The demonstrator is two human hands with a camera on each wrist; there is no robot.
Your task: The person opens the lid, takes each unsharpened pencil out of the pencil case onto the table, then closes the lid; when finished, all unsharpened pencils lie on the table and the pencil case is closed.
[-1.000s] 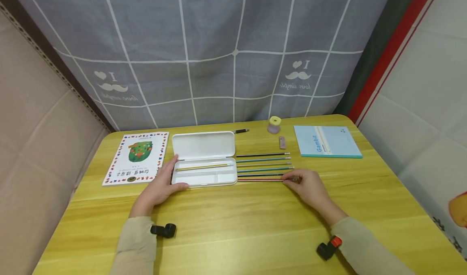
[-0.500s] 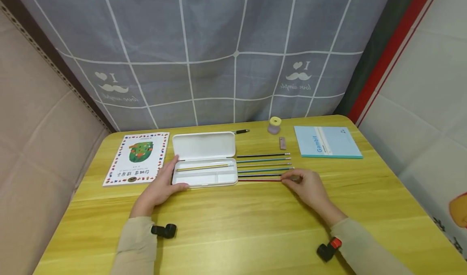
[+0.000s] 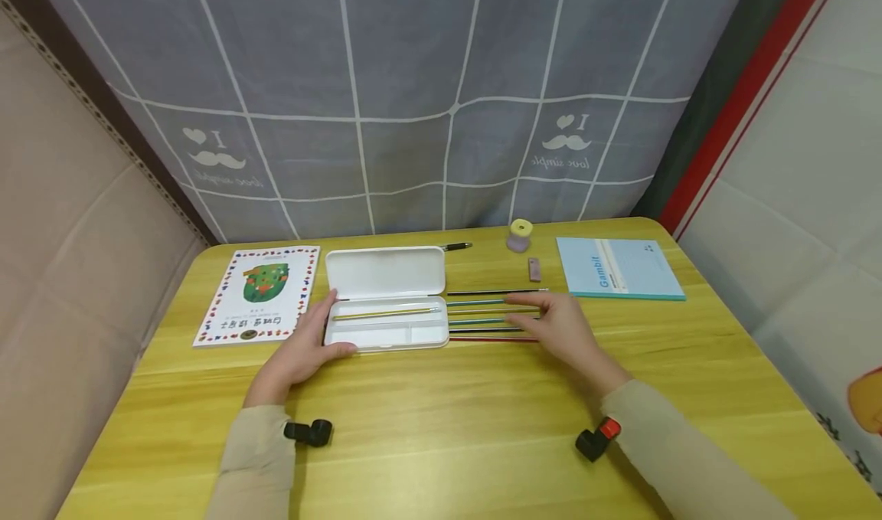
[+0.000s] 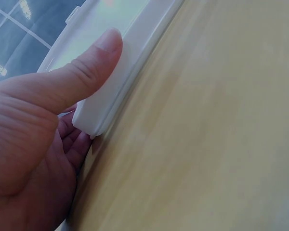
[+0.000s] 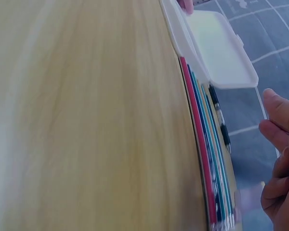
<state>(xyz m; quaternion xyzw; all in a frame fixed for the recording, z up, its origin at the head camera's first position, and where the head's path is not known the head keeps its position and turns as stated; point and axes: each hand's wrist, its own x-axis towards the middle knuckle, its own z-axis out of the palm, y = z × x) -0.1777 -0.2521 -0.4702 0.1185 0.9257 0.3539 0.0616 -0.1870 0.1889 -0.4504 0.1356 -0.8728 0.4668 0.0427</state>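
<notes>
My left hand (image 3: 303, 351) holds the left end of an open white pencil case (image 3: 368, 340), thumb over its front edge and fingers at the side. The left wrist view shows the thumb (image 4: 91, 72) lying on the case's edge. A yellow pencil (image 3: 386, 315) lies in the back compartment. To the right of the case, several pencils lie side by side, a black one (image 3: 492, 292) at the back and a red pencil (image 3: 489, 339) in front. My right hand (image 3: 565, 336) is over their right ends, thumb and forefinger apart, nothing held between them; its other fingers (image 5: 279, 185) are curled.
A picture book (image 3: 258, 294) lies left of the case. Behind the pencils are a black pen (image 3: 458, 246), a small eraser (image 3: 534, 269) and a yellow-topped purple holder (image 3: 520, 237). A light blue notebook (image 3: 620, 267) lies at the back right, before a grey curtain (image 3: 406, 152).
My right hand has let go of the red pencil's right end and moved back and left over the middle pencils, fingers parting. The left hand stays on the case.
</notes>
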